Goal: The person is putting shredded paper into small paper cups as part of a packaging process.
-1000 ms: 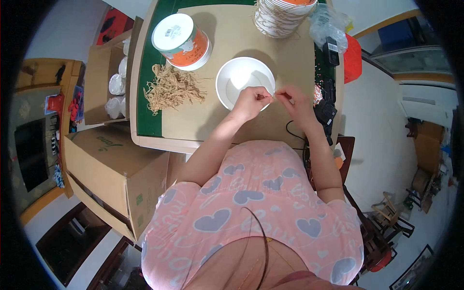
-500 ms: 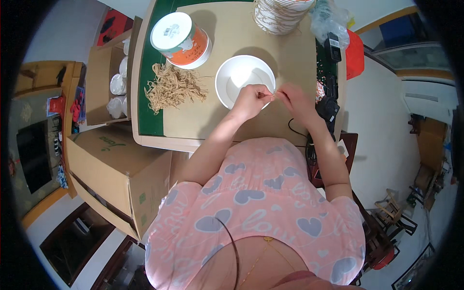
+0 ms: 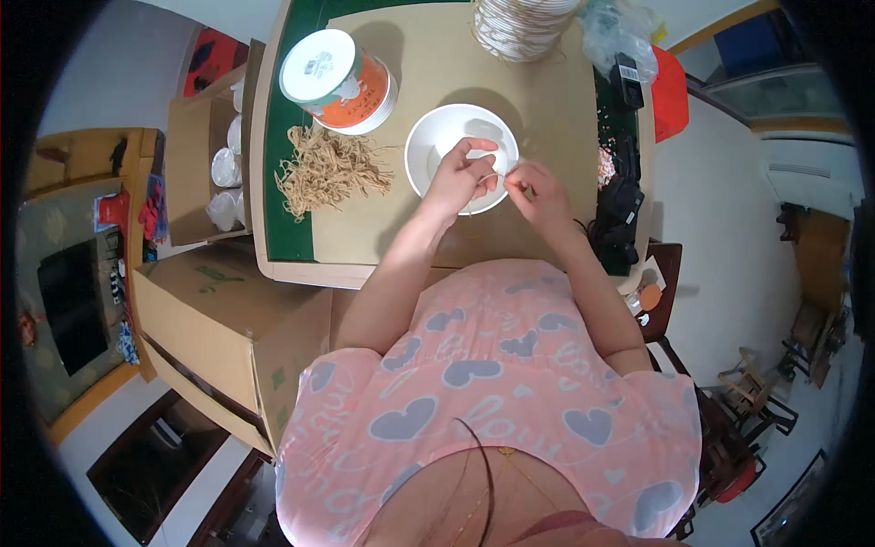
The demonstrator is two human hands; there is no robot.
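Over the near rim of a white bowl [image 3: 421, 157], both hands work close together on a thin, pale strand of cord [image 3: 498, 174]. My left hand [image 3: 460, 180] pinches it, with the index finger raised and curved above. My right hand [image 3: 540, 193] is closed, its thumb and fingertips pressed together on the strand's other side. The cord is so fine that its ends are hard to make out. Left of the bowl lies a loose heap of tan twine strands [image 3: 330, 173].
A round orange and green tub with a white lid [image 3: 319, 67] stands behind the twine. A large spool of white cord [image 3: 521, 27] sits at the back. Black devices [image 3: 620, 214] line the table's right edge. Cardboard boxes [image 3: 228, 310] stand at the left.
My hands have come slightly apart and a little left, and my left index finger has lifted and curved. The strand now shows between them.
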